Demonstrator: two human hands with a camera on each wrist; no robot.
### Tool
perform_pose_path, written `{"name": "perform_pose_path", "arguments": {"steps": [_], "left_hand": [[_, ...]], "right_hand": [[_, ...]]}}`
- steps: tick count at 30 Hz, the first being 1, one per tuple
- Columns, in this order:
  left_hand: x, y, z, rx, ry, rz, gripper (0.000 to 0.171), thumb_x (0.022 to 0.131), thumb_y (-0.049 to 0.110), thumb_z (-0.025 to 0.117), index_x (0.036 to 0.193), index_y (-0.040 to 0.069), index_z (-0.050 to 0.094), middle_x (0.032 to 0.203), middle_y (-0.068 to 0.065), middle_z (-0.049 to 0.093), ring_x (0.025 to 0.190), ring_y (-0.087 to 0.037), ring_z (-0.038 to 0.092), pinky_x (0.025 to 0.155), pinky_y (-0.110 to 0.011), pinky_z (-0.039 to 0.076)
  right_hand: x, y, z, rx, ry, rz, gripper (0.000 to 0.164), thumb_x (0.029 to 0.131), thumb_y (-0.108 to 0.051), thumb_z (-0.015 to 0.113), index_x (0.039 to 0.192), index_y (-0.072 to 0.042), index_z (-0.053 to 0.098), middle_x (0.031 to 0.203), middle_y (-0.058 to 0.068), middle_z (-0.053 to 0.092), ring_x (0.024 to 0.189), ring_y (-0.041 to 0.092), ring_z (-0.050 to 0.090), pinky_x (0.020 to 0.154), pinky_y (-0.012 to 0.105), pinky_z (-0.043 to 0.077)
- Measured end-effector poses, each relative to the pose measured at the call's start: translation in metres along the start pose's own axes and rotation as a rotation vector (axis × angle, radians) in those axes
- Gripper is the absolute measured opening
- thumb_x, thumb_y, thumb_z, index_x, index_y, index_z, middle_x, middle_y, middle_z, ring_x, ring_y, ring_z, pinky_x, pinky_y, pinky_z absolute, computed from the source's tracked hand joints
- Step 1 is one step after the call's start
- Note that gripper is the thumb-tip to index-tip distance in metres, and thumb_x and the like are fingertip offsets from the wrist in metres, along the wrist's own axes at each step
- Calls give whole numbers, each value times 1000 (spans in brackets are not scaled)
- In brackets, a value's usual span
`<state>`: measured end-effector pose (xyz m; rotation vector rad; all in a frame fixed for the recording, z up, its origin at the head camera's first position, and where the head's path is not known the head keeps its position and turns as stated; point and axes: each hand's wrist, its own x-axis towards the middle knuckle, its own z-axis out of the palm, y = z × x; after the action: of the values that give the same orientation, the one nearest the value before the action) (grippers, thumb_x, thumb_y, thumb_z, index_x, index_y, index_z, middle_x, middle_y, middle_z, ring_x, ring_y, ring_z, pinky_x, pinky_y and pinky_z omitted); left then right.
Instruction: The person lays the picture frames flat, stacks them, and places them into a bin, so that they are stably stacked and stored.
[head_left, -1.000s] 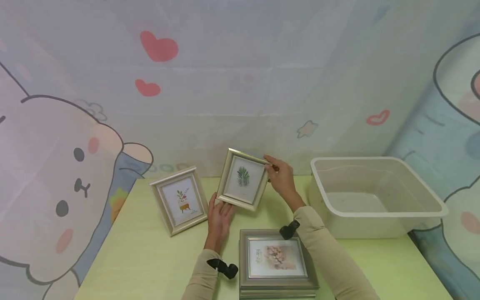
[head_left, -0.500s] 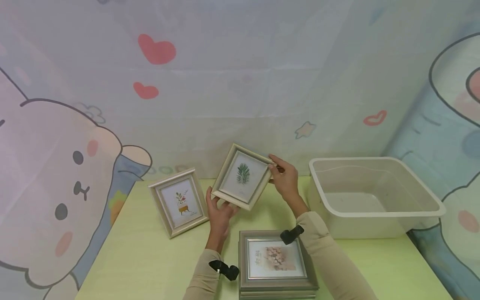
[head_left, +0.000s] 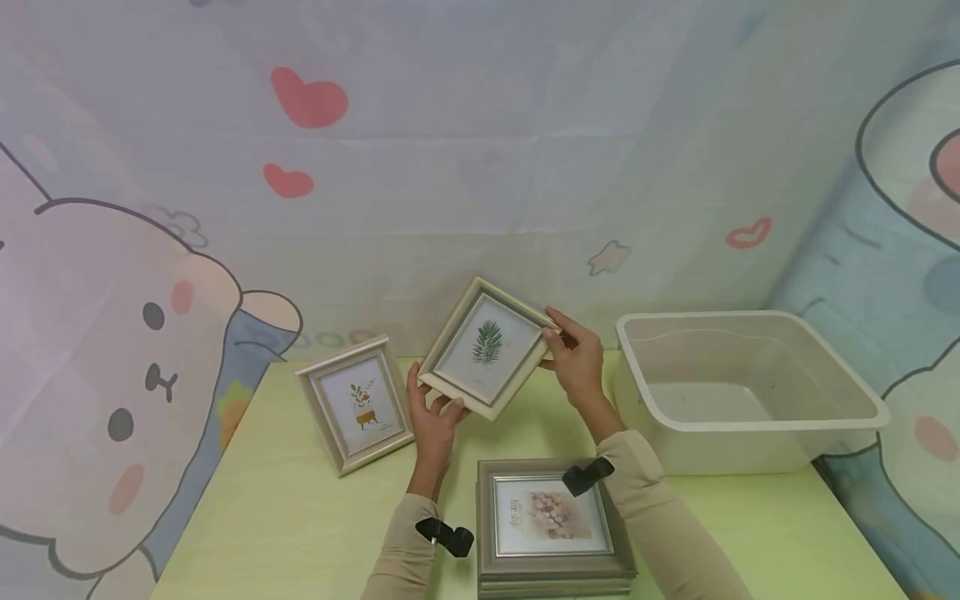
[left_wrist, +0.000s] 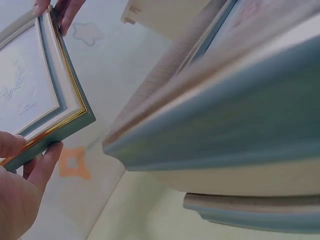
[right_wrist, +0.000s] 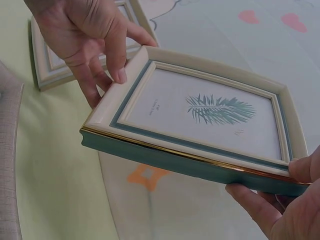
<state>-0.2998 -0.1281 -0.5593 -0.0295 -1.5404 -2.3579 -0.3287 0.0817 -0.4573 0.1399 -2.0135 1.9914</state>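
A cream picture frame [head_left: 491, 346] with a green leaf print is held up tilted above the table, between both hands. My left hand [head_left: 433, 429] grips its lower left edge, thumb on the front and fingers beneath, as the right wrist view shows. At the upper right side my right hand [head_left: 577, 358] pinches the rim, its fingers reaching behind. To the left a second picture frame [head_left: 360, 406], with a potted plant print, stands leaning back. Below my arms lies a stack of picture frames [head_left: 555, 517], the top one with a pink flower print.
A white plastic tub [head_left: 750, 408] stands at the right on the pale green table [head_left: 270, 500]. Behind the table hangs a cartoon-printed cloth [head_left: 480, 167]. In the left wrist view the stacked frames' edge [left_wrist: 225, 130] looms close beside the hand.
The held leaf-print frame has turned clockwise and risen a little. Both hands moved slightly with it, the right one to the right. The standing frame and the stack stay put.
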Motion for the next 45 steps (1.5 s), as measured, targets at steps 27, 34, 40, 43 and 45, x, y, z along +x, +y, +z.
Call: {"name": "perform_pose_path", "arguments": {"steps": [27, 34, 40, 43, 45], "left_hand": [[-12, 57, -10, 359, -112, -95, 97, 81, -25, 57, 159, 23, 23, 127, -19, 36, 100, -31, 62, 69, -34, 63], [-12, 74, -14, 513, -156, -85, 93, 83, -22, 58, 158, 23, 27, 130, -21, 38, 104, -39, 61, 69, -36, 63], [-12, 87, -17, 636, -193, -53, 92, 81, -21, 58, 157, 22, 30, 130, -20, 41, 99, -37, 62, 65, -40, 63], [-12, 92, -19, 677, -205, -48, 91, 81, -20, 59, 156, 23, 33, 127, -19, 42, 96, -35, 62, 66, -43, 63], [-12, 95, -20, 708, -219, -44, 91, 80, -20, 60, 156, 24, 34, 127, -18, 44, 96, -34, 62, 64, -40, 62]], "right_hand": [[-21, 17, -31, 109, -134, 154, 50, 92, 9, 60, 142, 6, 50, 138, 28, 48, 91, 11, 65, 75, 32, 62], [-30, 25, -39, 27, -187, 157, 52, 91, 6, 65, 141, 5, 51, 126, 29, 53, 90, 9, 66, 78, 29, 62], [-33, 29, -45, -209, -264, 69, 56, 89, 6, 67, 143, 0, 52, 115, 29, 62, 92, 16, 64, 74, 19, 57], [-33, 29, -47, -257, -322, 49, 61, 89, 7, 66, 147, -4, 49, 119, 29, 63, 100, 29, 65, 73, 19, 54], [-33, 28, -48, -258, -367, 38, 65, 89, 8, 66, 149, -5, 45, 121, 30, 62, 104, 36, 64, 74, 19, 55]]}}
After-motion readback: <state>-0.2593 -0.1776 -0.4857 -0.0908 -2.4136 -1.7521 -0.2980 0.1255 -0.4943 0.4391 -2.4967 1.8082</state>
